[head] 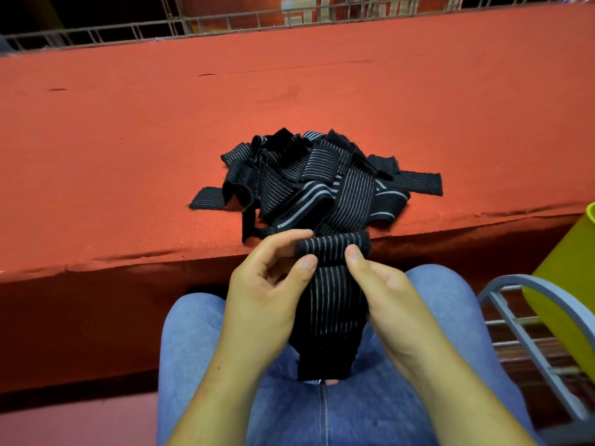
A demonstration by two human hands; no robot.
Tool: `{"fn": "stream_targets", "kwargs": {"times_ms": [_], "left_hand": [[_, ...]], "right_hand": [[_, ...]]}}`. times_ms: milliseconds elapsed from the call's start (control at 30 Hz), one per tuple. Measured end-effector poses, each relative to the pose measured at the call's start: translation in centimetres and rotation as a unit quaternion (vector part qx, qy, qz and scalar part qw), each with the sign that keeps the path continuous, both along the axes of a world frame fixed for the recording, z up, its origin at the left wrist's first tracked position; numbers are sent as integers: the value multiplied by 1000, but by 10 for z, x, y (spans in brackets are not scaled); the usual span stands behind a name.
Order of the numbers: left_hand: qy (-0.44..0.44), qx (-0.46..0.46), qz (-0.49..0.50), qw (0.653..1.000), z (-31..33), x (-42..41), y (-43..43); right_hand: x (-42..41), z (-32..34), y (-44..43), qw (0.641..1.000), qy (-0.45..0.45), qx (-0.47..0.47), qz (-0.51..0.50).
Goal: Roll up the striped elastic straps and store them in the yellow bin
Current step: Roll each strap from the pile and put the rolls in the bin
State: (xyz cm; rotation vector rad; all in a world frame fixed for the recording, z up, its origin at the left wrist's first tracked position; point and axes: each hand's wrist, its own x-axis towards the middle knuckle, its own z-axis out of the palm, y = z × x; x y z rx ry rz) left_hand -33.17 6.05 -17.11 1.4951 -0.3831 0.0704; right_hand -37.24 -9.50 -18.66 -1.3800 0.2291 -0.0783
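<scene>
Both hands (267, 284) pinch black, white-striped, part-rolled strap (333, 249).

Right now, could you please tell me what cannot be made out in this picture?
Head view:
Yellow bin: cut off by the right edge; its inside is unseen.
Pile of straps: they overlap, so no count is possible.
Right hand: its fingers are hidden behind the strap it grips with the left hand.

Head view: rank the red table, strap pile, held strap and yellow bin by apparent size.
1. red table
2. strap pile
3. held strap and yellow bin look alike; the bin is cropped, so unranked.
</scene>
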Motion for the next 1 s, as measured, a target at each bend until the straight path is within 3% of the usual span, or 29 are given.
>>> {"fn": "stream_targets", "kwargs": {"times_ms": [500,1000], "left_hand": [[-31,13,-22,999,1,1,-3],[58,-2,-45,997,3,-2,-5]], "right_hand": [[2,3,1,997,-57,34,-25],[3,-1,-3,995,-87,-21,-32]]}}
